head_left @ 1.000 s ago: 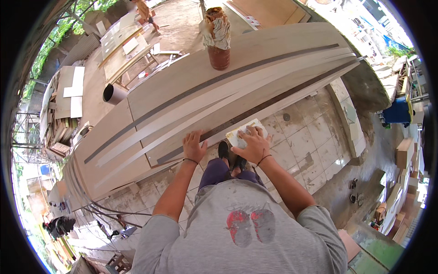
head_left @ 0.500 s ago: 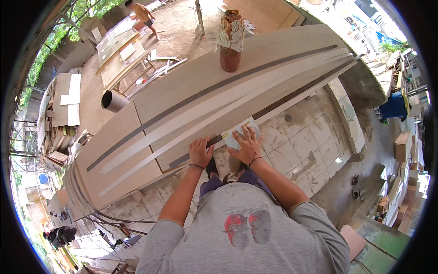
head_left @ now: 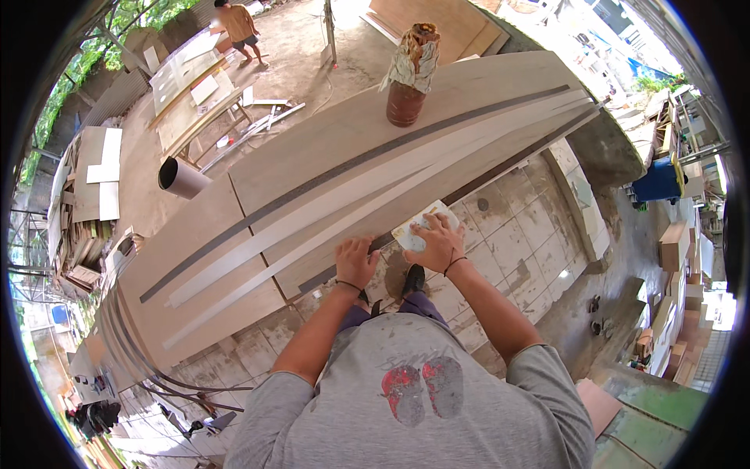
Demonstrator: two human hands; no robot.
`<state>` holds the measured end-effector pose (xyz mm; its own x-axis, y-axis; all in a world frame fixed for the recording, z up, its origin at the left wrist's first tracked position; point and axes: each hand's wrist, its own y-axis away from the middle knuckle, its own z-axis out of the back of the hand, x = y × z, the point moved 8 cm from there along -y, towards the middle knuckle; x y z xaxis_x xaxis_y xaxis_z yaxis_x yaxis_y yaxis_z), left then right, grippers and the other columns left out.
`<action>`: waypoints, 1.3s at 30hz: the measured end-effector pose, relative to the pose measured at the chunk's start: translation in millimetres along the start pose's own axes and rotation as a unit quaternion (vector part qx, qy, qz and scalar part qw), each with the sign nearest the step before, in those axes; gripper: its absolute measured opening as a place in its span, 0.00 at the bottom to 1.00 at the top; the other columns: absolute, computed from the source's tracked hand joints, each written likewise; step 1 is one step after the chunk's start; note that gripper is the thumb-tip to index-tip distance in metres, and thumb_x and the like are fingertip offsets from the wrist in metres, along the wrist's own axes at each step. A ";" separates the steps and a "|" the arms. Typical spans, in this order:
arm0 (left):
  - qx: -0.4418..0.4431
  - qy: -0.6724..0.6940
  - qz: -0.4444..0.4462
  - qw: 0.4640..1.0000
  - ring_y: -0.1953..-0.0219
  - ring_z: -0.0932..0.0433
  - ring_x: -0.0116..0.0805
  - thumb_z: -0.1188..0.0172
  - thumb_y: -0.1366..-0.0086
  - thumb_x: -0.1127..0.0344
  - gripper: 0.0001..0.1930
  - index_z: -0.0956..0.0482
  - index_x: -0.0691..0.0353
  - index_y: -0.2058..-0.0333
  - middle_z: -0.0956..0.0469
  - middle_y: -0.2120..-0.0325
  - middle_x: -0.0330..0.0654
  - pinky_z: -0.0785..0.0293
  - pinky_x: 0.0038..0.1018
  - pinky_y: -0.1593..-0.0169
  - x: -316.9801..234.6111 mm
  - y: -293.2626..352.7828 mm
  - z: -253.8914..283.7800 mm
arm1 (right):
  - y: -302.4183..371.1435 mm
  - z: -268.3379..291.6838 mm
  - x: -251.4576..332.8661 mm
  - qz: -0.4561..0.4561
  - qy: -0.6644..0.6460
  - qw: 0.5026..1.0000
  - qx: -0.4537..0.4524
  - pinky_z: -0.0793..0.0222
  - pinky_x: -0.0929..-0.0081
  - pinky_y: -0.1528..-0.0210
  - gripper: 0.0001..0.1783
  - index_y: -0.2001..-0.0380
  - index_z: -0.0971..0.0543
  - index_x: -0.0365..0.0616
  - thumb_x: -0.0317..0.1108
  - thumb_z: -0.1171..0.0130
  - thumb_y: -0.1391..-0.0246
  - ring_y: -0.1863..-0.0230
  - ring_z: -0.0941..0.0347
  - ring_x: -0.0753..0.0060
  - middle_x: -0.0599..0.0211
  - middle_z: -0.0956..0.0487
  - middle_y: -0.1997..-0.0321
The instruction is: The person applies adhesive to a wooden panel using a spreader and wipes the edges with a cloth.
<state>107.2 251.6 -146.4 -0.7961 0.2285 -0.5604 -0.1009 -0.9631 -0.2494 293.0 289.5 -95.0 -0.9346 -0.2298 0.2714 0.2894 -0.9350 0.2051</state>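
A long pale wooden panel (head_left: pixel 328 187) lies across the view, with dark and whitish strips running along it. At its near edge my right hand (head_left: pixel 436 241) presses a flat white block with yellowish marks (head_left: pixel 402 234) over the dark edge strip (head_left: pixel 488 180). My fingers lie spread over the block's top, and what is under it is hidden. Just left of the block, my left hand (head_left: pixel 355 262) rests on the panel near the same strip, fingers outstretched and holding nothing.
A reddish-brown cylinder with a crumpled, paper-like top (head_left: pixel 406 105) stands on the panel's far side. Beyond are a dark-mouthed tube (head_left: pixel 183 178), a work table (head_left: pixel 191 98) and another person (head_left: pixel 237 31). A blue bin (head_left: pixel 656 181) and stacked boards (head_left: pixel 676 246) stand at right.
The view has shifted slightly. Both hands and the white block appear a little farther right in the picture, with little visible change against the panel. The far person's posture has changed.
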 end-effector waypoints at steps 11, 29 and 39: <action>0.003 0.016 -0.003 1.000 0.57 0.27 0.42 0.35 0.47 0.62 0.17 0.24 0.54 0.58 0.22 0.63 0.37 0.34 0.39 0.54 0.6 -1.2 -2.2 | 12.6 -13.2 -16.4 -0.049 0.020 0.993 0.109 0.57 0.20 0.42 0.35 0.53 0.18 0.58 0.60 0.34 0.68 0.33 0.44 0.52 0.60 0.31 0.38; 0.056 0.000 0.004 0.998 0.52 0.28 0.42 0.35 0.47 0.58 0.21 0.24 0.54 0.54 0.23 0.59 0.41 0.38 0.39 0.50 41.5 35.7 39.3 | 35.7 -61.5 63.1 0.005 -0.050 0.995 -0.085 0.61 0.19 0.41 0.37 0.44 0.25 0.61 0.60 0.37 0.60 0.29 0.51 0.54 0.60 0.39 0.32; 0.039 0.033 -0.002 0.999 0.55 0.27 0.41 0.35 0.47 0.62 0.17 0.23 0.53 0.57 0.22 0.63 0.39 0.37 0.38 0.52 42.3 35.7 41.2 | 31.2 -31.5 73.0 -0.029 -0.030 0.999 0.032 0.59 0.20 0.41 0.38 0.47 0.22 0.60 0.60 0.35 0.66 0.31 0.48 0.55 0.60 0.37 0.34</action>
<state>45.4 221.0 -146.5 -0.7552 0.2382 -0.6107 -0.1522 -0.9699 -0.1901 227.4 235.0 -98.3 -0.9367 -0.1583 0.3125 0.2505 -0.9262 0.2817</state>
